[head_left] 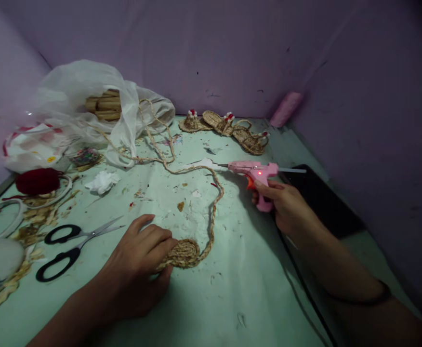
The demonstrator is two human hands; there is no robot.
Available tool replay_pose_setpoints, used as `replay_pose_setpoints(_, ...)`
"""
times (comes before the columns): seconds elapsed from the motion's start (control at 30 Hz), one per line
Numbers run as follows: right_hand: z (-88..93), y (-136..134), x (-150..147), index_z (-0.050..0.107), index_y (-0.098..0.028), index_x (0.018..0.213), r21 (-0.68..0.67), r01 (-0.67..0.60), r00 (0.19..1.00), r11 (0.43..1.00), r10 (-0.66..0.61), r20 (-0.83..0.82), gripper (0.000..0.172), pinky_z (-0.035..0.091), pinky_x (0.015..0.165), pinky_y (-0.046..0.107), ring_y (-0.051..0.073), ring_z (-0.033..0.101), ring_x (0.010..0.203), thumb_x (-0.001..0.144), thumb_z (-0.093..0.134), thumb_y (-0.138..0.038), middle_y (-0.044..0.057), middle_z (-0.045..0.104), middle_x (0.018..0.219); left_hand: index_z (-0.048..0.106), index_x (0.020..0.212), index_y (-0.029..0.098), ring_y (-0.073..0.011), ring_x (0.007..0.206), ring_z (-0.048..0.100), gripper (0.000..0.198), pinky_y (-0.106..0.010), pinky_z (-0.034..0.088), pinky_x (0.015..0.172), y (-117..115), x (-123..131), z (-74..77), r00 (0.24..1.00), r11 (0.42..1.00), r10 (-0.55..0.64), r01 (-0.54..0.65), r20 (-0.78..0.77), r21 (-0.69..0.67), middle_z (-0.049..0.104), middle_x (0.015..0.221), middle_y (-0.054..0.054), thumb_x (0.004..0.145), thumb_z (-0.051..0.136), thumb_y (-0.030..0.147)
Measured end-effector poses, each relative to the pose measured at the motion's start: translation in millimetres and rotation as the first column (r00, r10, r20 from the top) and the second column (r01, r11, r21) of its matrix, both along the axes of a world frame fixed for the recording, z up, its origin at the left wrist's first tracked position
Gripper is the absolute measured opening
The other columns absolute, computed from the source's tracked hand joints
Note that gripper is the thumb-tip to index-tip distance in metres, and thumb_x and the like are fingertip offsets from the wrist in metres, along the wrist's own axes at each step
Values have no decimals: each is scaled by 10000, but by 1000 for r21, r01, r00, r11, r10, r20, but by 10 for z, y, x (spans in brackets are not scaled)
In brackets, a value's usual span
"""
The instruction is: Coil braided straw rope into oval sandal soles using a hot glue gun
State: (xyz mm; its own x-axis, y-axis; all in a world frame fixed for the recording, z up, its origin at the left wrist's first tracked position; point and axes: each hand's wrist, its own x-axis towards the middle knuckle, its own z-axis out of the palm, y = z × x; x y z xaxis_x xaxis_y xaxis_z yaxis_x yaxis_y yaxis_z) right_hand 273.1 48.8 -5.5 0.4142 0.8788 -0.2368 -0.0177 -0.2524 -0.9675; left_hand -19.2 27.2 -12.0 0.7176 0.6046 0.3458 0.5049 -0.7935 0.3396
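My left hand (144, 260) is closed on a flat oval coil of braided straw cord (184, 253) that lies on the green table. From the coil's right end the loose braid (216, 202) curves up and back toward a plastic bag. Fingers of my right hand (283, 200) wrap the handle of a pink hot glue gun (252, 168) with an orange trigger and a lit red light. Its nozzle points left, close to a white scrap, and a clear glue stick (293, 170) sticks out behind.
Black-handled scissors (79, 241) lie left of my left hand. A plastic bag (84, 82) with straw pieces, dark red yarn (37, 181) and crumpled tissue (102, 182) are farther back. Small woven slippers (225, 124) line the wall. A black tablet-like slab (321, 202) and a cord lie at right.
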Motion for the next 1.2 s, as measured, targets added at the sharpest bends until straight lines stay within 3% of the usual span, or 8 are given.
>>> replay_pose_setpoints(0.27,42,26,24,616,-184,632,-21,-2,972,1000,7,235,113,436,580,301,208,597,658,661,688,-266,29,591,596,591,942,201,-156,751,580,249,-503,311,997,2,20,60,998,998,32,-35,-50,-56,626,840,-12,723,500,128)
replay_pose_setpoints(0.3,96,-32,21,633,-185,636,11,-13,929,1000,8,371,86,433,610,320,234,597,713,650,701,-235,41,604,628,588,949,206,-155,752,577,259,-508,304,999,4,19,61,998,998,35,-38,-48,-60,626,841,-11,719,501,123)
replay_pose_setpoints(0.37,211,-153,-31,680,-195,734,130,-156,662,979,6,750,51,428,683,365,274,584,818,688,683,-215,71,653,759,583,961,216,-158,760,571,279,-513,293,1004,6,16,59,998,997,36,-39,-51,-66,624,847,-11,714,502,114)
replay_pose_setpoints(0.43,296,-251,-152,690,-203,887,141,-511,446,848,121,887,128,428,748,380,255,576,867,791,607,-215,84,682,903,579,967,219,-162,765,567,290,-515,286,1008,7,14,55,998,997,32,-37,-56,-74,623,852,-14,710,499,111)
replay_pose_setpoints(0.5,316,-307,-313,676,-197,964,52,-801,320,597,354,879,162,424,795,368,229,565,913,848,567,-227,77,688,953,578,967,222,-168,771,569,287,-509,285,1009,8,14,52,997,995,31,-37,-67,-89,620,849,-15,714,495,116)
replay_pose_setpoints(0.6,233,-320,-505,680,-199,950,-92,-890,150,446,480,864,159,363,869,413,240,522,988,868,571,-281,63,683,962,580,962,221,-169,763,572,284,-502,288,1004,10,21,56,996,994,34,-42,-87,-96,616,840,-9,713,495,115)
replay_pose_setpoints(0.97,14,-366,-567,587,-191,750,-192,-881,-5,432,397,918,129,196,986,455,201,512,878,869,547,-217,10,633,763,573,936,224,-172,763,554,269,-490,267,1016,3,42,81,995,991,39,-51,-97,-121,602,829,2,711,486,105)
replay_pose_setpoints(1.2,-21,-378,-595,592,-221,730,-202,-834,-78,514,254,964,101,152,1030,490,198,470,756,818,575,-175,-9,576,659,580,950,213,-165,751,550,264,-487,286,1004,9,45,79,994,994,25,-36,-104,-103,599,821,2,726,486,112)
